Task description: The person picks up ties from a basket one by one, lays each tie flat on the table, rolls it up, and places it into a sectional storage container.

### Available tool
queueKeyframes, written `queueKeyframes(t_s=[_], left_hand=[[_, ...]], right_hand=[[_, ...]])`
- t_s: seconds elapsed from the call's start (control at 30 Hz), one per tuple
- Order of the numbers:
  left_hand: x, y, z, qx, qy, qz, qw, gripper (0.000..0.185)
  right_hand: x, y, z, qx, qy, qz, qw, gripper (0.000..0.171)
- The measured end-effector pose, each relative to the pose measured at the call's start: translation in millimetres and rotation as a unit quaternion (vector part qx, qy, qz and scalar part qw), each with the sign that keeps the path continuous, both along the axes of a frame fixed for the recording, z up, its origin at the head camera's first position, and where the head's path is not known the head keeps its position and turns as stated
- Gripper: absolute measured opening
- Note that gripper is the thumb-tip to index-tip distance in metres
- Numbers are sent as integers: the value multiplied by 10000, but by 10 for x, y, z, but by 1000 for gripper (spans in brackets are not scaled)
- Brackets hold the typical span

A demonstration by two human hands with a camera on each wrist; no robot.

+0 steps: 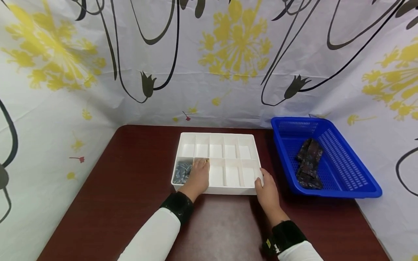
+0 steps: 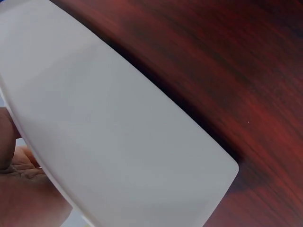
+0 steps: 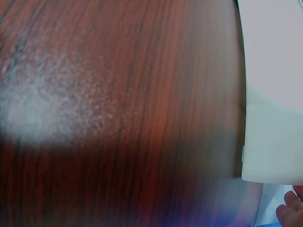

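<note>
A white divided tray (image 1: pixel 217 190) with two rows of compartments lies on the table. Its front left compartment holds small clear packets with bluish-grey contents (image 1: pixel 183 172). My left hand (image 1: pixel 198 177) reaches over the front rim into the compartment beside them, fingers pointing away and down; I cannot tell whether it pinches anything there. In the left wrist view, the thumb and a finger show behind the tray's rim. My right hand (image 1: pixel 269 192) holds the tray at its front right corner, thumb at the rim and fingers along the right side. The other compartments look bare.
A blue plastic basket (image 1: pixel 343 194) stands to the right of the tray, with dark patterned packets (image 1: pixel 309 163) inside. The dark reddish-brown table (image 1: pixel 130 188) meets a floral-printed white sheet (image 1: pixel 183 72) at the back and sides.
</note>
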State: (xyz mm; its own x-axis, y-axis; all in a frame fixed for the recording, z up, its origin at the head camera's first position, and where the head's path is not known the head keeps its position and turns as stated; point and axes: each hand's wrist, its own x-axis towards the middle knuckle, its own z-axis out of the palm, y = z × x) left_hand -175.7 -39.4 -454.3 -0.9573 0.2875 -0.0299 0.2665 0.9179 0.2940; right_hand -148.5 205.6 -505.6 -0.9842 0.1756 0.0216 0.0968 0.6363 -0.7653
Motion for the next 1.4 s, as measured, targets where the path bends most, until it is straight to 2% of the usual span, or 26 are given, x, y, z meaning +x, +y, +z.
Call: queueKeyframes(t_s=[0.1,0.33,0.53,0.7,0.97,1.1,1.2,1.33,1.4], left_hand=[[-51,5,-1,0,-129,13,9999,46],[-141,48,26,113,-796,136,9967,49],[-180,26,-58,454,-812,-4,9957,66],[-150,14,-42,606,-851,-59,9945,72],[-98,6,-47,710,-353,20,9969,64],[-95,0,-69,1268,-419,216,9908,63],[-87,-2,-80,1705,-492,379,9834,68],[-65,8,-88,1881,-452,443,9801,65],[-57,12,-96,1867,-392,452,9806,63]], right_hand=[[4,-6,6,-18,-45,12,10000,51],[-5,5,46,-38,4,-11,10000,50],[-7,34,109,52,40,74,10000,51],[15,51,142,228,121,189,9995,50],[128,97,258,581,561,367,9961,49],[204,195,332,673,1000,576,9910,45],[265,282,386,620,1534,589,9845,43],[298,452,473,470,2412,314,9688,38],[271,580,531,439,2685,95,9622,37]])
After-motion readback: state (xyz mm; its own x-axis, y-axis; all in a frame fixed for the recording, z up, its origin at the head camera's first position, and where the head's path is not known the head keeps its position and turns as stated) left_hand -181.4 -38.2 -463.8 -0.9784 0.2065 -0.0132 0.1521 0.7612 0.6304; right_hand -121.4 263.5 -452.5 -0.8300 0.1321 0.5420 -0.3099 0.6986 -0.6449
